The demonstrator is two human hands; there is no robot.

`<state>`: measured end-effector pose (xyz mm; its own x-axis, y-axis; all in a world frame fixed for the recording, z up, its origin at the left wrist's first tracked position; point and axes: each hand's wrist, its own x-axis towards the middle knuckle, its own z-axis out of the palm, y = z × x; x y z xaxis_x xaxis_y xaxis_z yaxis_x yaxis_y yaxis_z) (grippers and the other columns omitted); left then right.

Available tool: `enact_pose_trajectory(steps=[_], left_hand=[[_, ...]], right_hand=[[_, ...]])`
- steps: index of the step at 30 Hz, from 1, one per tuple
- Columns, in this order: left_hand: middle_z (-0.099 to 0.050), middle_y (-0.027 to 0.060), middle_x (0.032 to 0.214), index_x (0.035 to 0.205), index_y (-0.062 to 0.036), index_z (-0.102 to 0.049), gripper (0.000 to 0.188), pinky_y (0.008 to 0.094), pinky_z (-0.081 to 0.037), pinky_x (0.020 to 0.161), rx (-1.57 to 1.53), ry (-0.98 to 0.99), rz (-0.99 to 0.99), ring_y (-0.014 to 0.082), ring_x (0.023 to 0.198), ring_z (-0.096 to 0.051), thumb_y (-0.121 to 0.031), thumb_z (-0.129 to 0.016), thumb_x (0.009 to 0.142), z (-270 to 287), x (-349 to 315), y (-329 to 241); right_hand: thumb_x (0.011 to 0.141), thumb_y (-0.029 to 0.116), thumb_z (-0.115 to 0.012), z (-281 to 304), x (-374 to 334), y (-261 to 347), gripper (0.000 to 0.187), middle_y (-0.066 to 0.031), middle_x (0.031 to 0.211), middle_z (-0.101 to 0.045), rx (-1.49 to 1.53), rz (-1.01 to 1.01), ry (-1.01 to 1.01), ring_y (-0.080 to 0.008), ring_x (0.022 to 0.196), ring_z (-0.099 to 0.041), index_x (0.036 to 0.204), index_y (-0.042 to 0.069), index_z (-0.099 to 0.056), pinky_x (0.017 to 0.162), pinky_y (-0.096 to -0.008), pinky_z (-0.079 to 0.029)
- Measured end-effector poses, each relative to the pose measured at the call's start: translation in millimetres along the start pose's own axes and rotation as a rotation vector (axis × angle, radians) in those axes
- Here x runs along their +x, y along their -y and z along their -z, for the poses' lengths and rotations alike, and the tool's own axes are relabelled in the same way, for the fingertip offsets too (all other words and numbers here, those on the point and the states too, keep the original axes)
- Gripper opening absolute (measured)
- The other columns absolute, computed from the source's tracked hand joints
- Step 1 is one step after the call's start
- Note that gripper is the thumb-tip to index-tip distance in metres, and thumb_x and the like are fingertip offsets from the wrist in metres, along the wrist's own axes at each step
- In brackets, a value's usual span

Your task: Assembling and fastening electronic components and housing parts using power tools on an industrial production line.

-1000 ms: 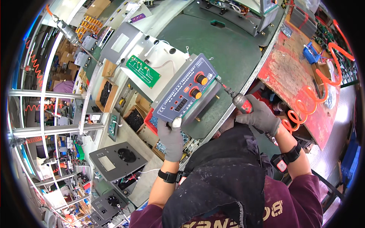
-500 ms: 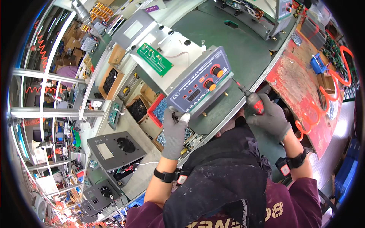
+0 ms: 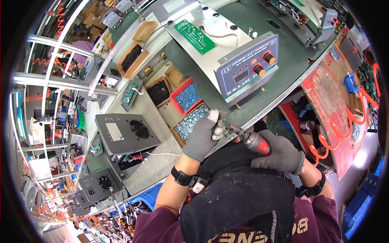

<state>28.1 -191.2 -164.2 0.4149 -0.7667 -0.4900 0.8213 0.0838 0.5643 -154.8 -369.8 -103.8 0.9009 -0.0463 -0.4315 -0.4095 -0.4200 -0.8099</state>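
My right hand (image 3: 279,153), in a grey glove, is wrapped round a red and dark-grey power screwdriver (image 3: 256,143), its bit pointing left. My left hand (image 3: 204,135), gloved too, has its fingers curled at the bench edge, close to the bit tip. What these fingers pinch, if anything, is too small to make out. Beyond the hands, a blue-grey front panel (image 3: 247,67) with two orange-capped knobs stands on the edge of a white metal chassis (image 3: 214,24). A green circuit board (image 3: 195,36) lies on that chassis.
A red bin (image 3: 175,97) of blue small parts and a box of silvery screws (image 3: 190,125) sit beside my left hand. Farther left lies a dark panel with a fan (image 3: 127,131). A coiled orange hose (image 3: 336,143) hangs by the worn red board (image 3: 324,93) at right.
My left hand has left the panel's lower edge and moved right toward my body. My right hand has brought the screwdriver down and left to it. The view has shifted.
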Motion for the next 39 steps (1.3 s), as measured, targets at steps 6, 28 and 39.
enact_pose_trajectory(steps=[6,28,39], left_hand=[[-0.05,-0.0002,0.064,0.089,-0.0032,-0.057,0.033,0.0192,-0.033,0.046,0.191,-0.053,-0.036,0.0047,0.05,-0.04,-0.035,-0.052,0.096,-5,-9,2],[-0.057,0.0032,0.08,0.118,-0.0005,-0.052,0.036,0.0211,-0.043,0.052,0.52,-0.131,-0.17,0.0067,0.062,-0.051,-0.03,-0.048,0.098,-5,42,-10],[-0.057,0.003,0.079,0.111,-0.0016,-0.053,0.031,0.0221,-0.042,0.052,0.436,-0.074,-0.125,0.0071,0.061,-0.051,-0.029,-0.049,0.097,8,51,-10]], right_hand=[[0.069,0.052,-0.075,-10,-1,7,0.086,-0.0262,0.083,-0.062,-0.026,-0.061,-0.013,-0.0443,0.083,-0.061,0.13,0.004,-0.037,0.073,-0.0468,-0.047],[0.075,0.035,-0.075,-24,23,-2,0.053,-0.0143,0.086,-0.064,0.365,-0.093,-0.274,-0.0233,0.079,-0.063,0.109,0.001,-0.051,0.071,-0.035,-0.048],[0.078,0.042,-0.072,-23,28,-2,0.057,-0.0242,0.084,-0.061,0.161,-0.073,-0.321,-0.039,0.08,-0.062,0.109,0.0,-0.048,0.07,-0.0439,-0.047]])
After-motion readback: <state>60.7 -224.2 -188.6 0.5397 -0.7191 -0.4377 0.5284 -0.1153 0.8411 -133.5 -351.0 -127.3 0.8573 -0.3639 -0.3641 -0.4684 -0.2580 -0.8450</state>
